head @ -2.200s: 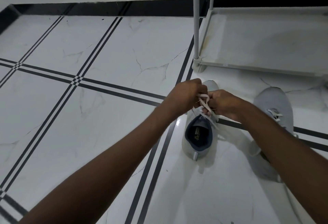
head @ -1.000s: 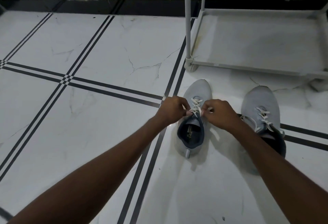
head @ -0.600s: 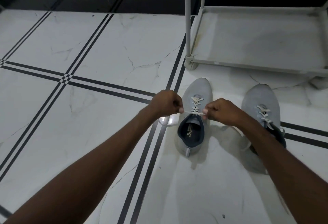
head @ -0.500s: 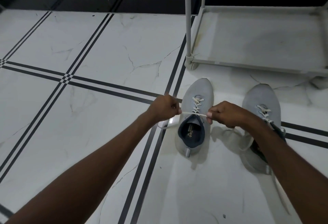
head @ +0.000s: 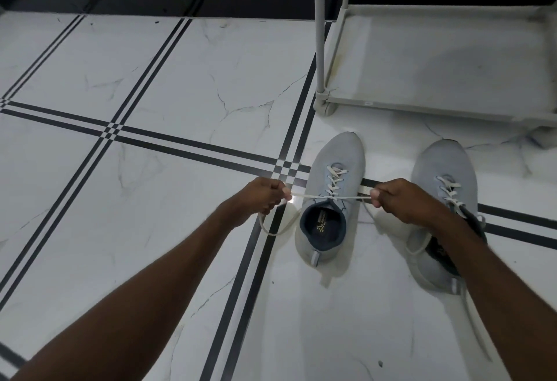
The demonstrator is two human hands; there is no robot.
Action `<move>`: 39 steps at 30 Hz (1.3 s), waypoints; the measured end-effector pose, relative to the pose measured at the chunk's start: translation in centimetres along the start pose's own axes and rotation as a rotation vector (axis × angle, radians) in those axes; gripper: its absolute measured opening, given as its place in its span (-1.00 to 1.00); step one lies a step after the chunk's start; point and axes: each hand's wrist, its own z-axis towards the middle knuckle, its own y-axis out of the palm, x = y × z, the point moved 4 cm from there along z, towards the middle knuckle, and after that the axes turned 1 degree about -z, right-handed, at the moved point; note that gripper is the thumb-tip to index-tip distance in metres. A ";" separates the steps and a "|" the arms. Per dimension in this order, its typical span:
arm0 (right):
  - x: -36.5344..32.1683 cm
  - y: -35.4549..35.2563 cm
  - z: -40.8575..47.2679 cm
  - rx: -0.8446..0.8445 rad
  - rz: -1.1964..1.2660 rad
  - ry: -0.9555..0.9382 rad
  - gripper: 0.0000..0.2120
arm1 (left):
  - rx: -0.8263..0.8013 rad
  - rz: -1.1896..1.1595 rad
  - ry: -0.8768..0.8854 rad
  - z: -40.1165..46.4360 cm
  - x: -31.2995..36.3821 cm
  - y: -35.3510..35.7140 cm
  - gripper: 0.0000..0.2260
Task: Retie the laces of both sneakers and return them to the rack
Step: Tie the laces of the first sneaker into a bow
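Observation:
Two light grey sneakers stand on the tiled floor, toes pointing away from me. The left sneaker (head: pixel 334 175) has a dark blue lining and white laces (head: pixel 331 198). My left hand (head: pixel 262 198) pinches one lace end to the shoe's left, and my right hand (head: pixel 404 199) pinches the other end to its right. The lace runs taut and level across the shoe's opening between them. The right sneaker (head: pixel 440 166) stands beside it, its heel hidden under my right forearm, with loose lace trailing off it.
The grey shoe rack (head: pixel 391 106) stands just beyond the sneakers, its lowest shelf bare and its posts (head: pixel 320 34) rising out of view. A black skirting strip (head: pixel 150 3) and white wall close the floor's far side. White marble tiles with black stripes spread to the left.
My hands have drawn apart sideways, pulling the left sneaker's lace ends out straight and taut. Earlier they were together over the tongue. Both sneakers have stayed in place.

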 end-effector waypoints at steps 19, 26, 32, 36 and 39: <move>-6.0 2.3 0.6 0.050 0.829 -0.133 -0.85 | -0.035 -0.312 0.106 2.4 5.4 2.2 -0.75; -7.4 3.3 0.6 0.138 0.470 -0.145 -0.71 | -0.141 -0.447 0.051 3.7 5.2 3.4 -0.75; -6.8 1.8 -0.2 0.174 0.320 -0.182 -0.68 | -0.225 -0.563 0.012 3.3 4.9 6.0 -0.86; -6.2 1.7 -0.4 0.134 0.300 -0.185 -0.74 | -0.181 -0.584 0.021 4.0 4.3 7.6 -0.88; -5.9 1.6 -0.2 0.114 0.346 -0.179 -0.77 | -0.191 -0.653 0.005 3.6 4.4 8.2 -0.90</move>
